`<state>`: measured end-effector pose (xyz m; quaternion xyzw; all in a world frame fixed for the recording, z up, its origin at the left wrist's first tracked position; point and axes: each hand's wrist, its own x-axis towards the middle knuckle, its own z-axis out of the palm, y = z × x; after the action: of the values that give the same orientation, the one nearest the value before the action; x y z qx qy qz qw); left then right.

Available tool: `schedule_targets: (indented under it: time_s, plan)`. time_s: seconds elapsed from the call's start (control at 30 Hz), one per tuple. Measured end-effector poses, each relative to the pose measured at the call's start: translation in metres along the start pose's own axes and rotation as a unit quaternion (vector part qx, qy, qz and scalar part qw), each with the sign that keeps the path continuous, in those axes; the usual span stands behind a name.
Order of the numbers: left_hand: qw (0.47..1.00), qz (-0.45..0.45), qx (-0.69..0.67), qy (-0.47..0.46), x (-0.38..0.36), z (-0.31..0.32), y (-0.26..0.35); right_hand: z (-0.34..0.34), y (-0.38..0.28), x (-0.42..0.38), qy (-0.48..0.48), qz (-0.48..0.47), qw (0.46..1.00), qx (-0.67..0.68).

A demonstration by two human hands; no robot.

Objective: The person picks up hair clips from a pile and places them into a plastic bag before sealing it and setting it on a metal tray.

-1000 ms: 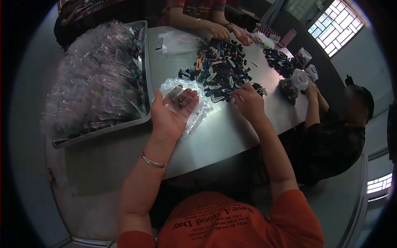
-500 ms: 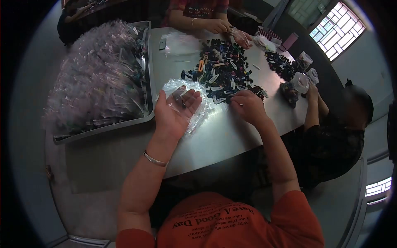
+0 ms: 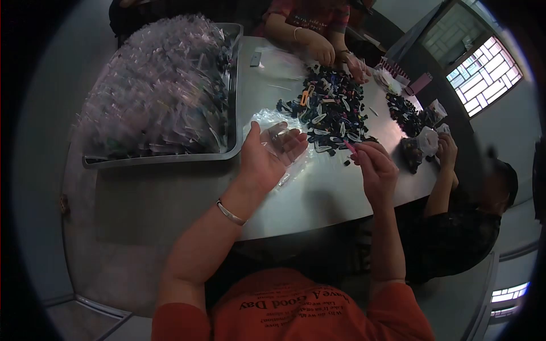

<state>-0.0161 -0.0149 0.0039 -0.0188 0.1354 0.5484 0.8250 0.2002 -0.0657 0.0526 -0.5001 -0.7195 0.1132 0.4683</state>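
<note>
My left hand (image 3: 266, 158) is palm up, and a small clear plastic bag (image 3: 278, 138) rests across its palm and fingers. Beneath and beside that hand lies a loose stack of clear bags (image 3: 263, 119). My right hand (image 3: 376, 167) is closed in a pinch on a pink hair clip (image 3: 350, 148), held over the near edge of a heap of hair clips (image 3: 335, 108). Most clips in the heap are dark; several are pale, and an orange one (image 3: 305, 98) stands out.
At left, a metal tray (image 3: 238, 91) is piled high with filled clear bags (image 3: 165, 85). Across the table (image 3: 273, 213), one person's hands (image 3: 324, 52) work at the heap. At right, another person's hand (image 3: 447, 149) is beside bags of dark items (image 3: 410, 154).
My right hand has come up from the heap's near edge with the pink hair clip. A dark item seen at my left palm before no longer shows. The whole view has shifted.
</note>
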Motion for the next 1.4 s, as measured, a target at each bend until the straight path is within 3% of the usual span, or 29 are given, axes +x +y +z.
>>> schedule_targets:
  time_s: [0.03,0.07,0.17,0.23,0.3,0.4,0.47,0.6,0.67,0.7,0.77,0.9,1.03,1.1,1.2,1.23,1.3,1.4]
  plan:
    - [1.000,0.000,0.000,0.001,0.000,0.000,-0.001,0.005,-0.014,-0.002,0.045,0.032,0.988,0.146]
    - [1.000,-0.009,-0.001,-0.003,0.000,-0.001,-0.002,0.010,-0.032,-0.002,0.030,0.030,0.987,0.156]
    - [0.999,-0.019,0.024,-0.010,-0.004,0.003,-0.003,0.025,-0.055,0.002,-0.073,-0.110,0.988,0.074]
    - [0.999,-0.018,0.044,-0.014,-0.005,0.003,-0.002,0.039,-0.063,0.006,-0.080,-0.180,0.980,0.004]
    - [0.996,-0.040,0.024,-0.073,-0.004,0.000,-0.001,0.053,-0.060,0.008,-0.069,-0.197,0.978,0.015]
    - [0.995,-0.039,0.037,-0.082,-0.004,0.000,-0.001,0.063,-0.052,0.010,-0.064,-0.228,0.970,-0.051]
    - [0.996,-0.042,0.027,-0.071,-0.003,-0.001,-0.001,0.067,-0.046,0.016,0.008,-0.339,0.927,-0.160]
    - [0.998,-0.052,-0.022,-0.041,0.002,-0.004,-0.005,0.075,-0.037,0.025,0.045,-0.317,0.934,-0.162]
    - [0.998,-0.038,-0.007,-0.041,0.004,-0.008,-0.005,0.078,-0.036,0.026,0.045,-0.229,0.952,-0.199]
    - [0.999,-0.023,0.010,-0.042,0.002,-0.005,-0.004,0.080,-0.035,0.025,0.043,-0.229,0.952,-0.196]
    - [0.999,-0.021,0.022,-0.038,-0.005,0.002,-0.001,0.081,-0.035,0.022,0.002,-0.112,0.991,-0.072]
    - [0.998,-0.021,0.026,-0.058,-0.004,0.003,0.003,0.073,-0.045,0.025,0.032,-0.132,0.990,-0.031]
    - [0.992,-0.033,0.059,-0.110,-0.009,0.008,-0.001,0.077,-0.048,0.024,0.030,-0.214,0.963,-0.160]
    - [0.998,-0.036,0.037,-0.044,-0.013,0.014,-0.004,0.085,-0.044,0.024,0.066,-0.271,0.936,-0.214]
    - [0.999,-0.031,0.034,-0.025,-0.011,0.014,-0.001,0.085,-0.046,0.024,0.054,-0.251,0.944,-0.208]
    - [0.995,-0.035,0.062,-0.074,-0.010,0.009,0.001,0.076,-0.049,0.021,0.026,-0.217,0.963,-0.160]
    - [0.997,-0.003,0.062,-0.038,-0.007,0.008,0.001,0.053,-0.064,0.019,0.005,-0.088,0.993,0.075]
    - [0.999,0.001,0.036,-0.024,-0.007,0.009,0.003,0.001,-0.099,0.021,-0.049,-0.089,0.929,0.356]
